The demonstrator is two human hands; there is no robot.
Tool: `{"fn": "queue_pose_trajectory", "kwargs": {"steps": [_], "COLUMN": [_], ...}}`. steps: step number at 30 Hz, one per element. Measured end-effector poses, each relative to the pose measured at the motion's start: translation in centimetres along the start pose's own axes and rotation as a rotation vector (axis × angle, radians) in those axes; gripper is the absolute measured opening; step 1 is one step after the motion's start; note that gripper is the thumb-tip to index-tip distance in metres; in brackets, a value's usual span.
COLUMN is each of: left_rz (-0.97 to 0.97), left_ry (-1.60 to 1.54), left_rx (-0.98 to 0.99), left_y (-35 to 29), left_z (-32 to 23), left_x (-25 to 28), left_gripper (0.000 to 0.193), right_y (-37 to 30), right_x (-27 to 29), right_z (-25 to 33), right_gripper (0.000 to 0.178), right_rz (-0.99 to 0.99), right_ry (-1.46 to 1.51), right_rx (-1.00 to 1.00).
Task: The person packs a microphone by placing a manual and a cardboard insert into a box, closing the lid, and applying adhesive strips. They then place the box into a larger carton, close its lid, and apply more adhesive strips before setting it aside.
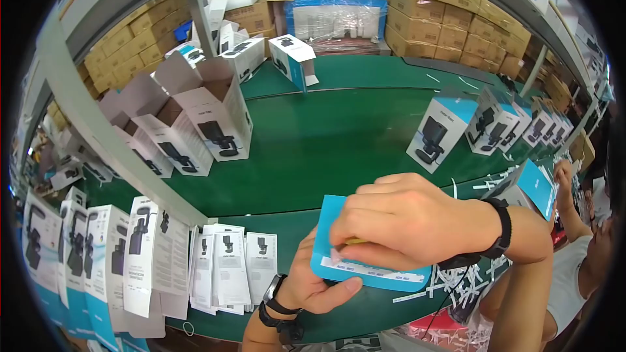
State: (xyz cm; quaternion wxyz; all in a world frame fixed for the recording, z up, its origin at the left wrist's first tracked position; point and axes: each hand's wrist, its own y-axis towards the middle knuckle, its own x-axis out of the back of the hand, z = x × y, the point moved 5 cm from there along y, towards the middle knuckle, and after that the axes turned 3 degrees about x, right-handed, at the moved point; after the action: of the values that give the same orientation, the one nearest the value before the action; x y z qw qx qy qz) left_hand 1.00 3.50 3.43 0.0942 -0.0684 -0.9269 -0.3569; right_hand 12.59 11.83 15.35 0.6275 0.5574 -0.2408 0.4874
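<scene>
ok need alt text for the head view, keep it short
A person's left hand holds a blue box from below while the right hand presses on its top, above a green conveyor belt carrying white and blue product boxes, with flat folded cartons stacked alongside.

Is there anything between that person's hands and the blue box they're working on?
No. The left hand grips the blue box from below, thumb on its lower edge, and the right hand presses directly on its upper face. Nothing visible separates either hand from it.
</scene>
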Motion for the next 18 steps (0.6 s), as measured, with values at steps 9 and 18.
{"fn": "queue_pose_trajectory", "kwargs": {"steps": [9,18], "left_rz": [-0.099,-0.063], "left_ry": [-0.156,-0.035], "left_rx": [0.071,0.015], "left_y": [-0.3,0.3], "left_z": [0.3,-0.2], "left_x": [0.1,0.7], "left_gripper": [0.032,0.028], "right_y": [2.0,1.7], "right_x": [-1.8,-1.5], "right_z": [0.8,0.2], "right_gripper": [0.015,0.014], "right_rz": [-0.048,-0.063], "right_ry": [-0.034,0.034], "right_rx": [0.047,0.096]}}
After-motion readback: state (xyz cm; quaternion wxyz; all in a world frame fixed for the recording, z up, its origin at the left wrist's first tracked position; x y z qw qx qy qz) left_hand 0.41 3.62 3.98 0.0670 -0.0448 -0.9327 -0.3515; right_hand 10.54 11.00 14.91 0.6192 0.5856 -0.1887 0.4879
